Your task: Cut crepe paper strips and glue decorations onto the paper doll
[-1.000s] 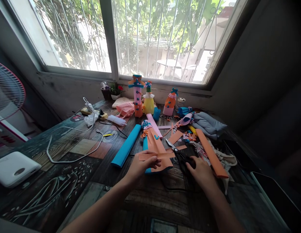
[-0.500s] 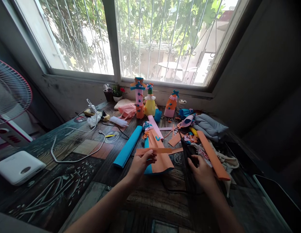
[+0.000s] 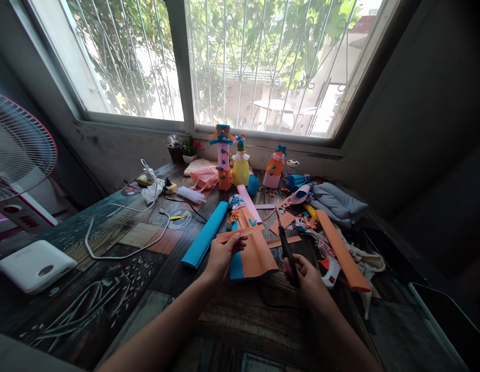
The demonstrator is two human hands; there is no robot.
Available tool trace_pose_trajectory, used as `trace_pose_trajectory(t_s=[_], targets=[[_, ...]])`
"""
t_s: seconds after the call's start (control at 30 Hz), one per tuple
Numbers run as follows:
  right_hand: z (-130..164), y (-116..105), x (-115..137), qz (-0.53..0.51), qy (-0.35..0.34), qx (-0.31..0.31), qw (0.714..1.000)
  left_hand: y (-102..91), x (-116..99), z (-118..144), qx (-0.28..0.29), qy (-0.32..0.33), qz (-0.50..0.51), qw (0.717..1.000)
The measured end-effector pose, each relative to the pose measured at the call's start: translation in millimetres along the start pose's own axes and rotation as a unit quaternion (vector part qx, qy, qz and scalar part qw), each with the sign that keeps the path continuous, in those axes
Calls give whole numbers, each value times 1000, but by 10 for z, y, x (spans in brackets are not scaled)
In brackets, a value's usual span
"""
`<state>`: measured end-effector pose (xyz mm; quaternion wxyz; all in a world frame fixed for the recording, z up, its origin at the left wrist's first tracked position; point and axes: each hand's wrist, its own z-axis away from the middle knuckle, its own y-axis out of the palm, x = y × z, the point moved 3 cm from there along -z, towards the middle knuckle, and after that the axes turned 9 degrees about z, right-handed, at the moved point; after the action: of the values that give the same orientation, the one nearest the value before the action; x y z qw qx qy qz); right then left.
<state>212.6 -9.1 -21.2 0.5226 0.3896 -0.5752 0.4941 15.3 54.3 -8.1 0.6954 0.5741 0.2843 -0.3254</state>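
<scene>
found plant (image 3: 188,146) in white pot (image 3: 190,158), far; fan (image 3: 20,147) cut off at left. pinching orange strip (image 3: 227,235) in left hand (image 3: 219,257), gripping scissors (image 3: 285,245) in right hand (image 3: 306,279).

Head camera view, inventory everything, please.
Window: one, grey, back
Fan: one, pink-rimmed, left
Plant pots: two, mixed, back
Crafted figures: three, multicoloured, back
Box: one, white, left
Cables: several, mixed, left
Paper rolls: three, mixed, centre to right
Craft piece: one, orange and blue, centre
Paper scraps: several, mixed, right
Cushion: one, grey, right
Table: one, dark, beneath
Scissors: one, black, front
Strip: one, orange, front
Left hand: one, bare, pinching strip
Right hand: one, bare, gripping scissors
</scene>
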Motion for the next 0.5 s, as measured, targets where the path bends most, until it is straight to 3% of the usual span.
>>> trace_pose_trajectory(t_s=[0.13,0.27,0.5], targets=[[96,110,70,-19,6,31,999,25,-15,4,4,11,9,1000],[159,137,106,-11,-14,30,999,185,-46,-38,30,21,7,999],[1,-127,56,147,-3,-24,989,602,-158,-115,70,41,-30,996]])
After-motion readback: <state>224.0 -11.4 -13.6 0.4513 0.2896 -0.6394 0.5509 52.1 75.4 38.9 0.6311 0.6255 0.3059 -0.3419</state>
